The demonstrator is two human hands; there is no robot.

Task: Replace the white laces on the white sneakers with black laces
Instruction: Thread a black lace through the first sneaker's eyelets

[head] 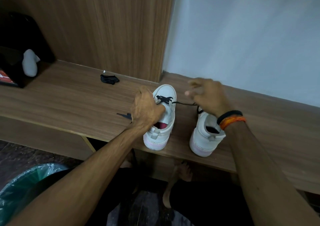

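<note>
Two white sneakers stand on the wooden shelf [69,101], heels toward me. The left sneaker [161,120] has a black lace [164,99] threaded across its lowest eyelets. My left hand [144,110] grips that sneaker's left side near the tongue, and a black lace end [123,115] pokes out left of the hand. A taut lace strand [184,103] runs right from the sneaker to my right hand [207,97], which pinches it. That hand is blurred and partly hides the right sneaker [204,139], whose front I cannot see.
A bundled spare black lace [109,79] lies at the back of the shelf by the wooden panel [112,27]. A white sock [30,63] and dark box [12,73] sit far left. A green bin bag [26,179] is below left. My bare feet [178,179] are under the shelf.
</note>
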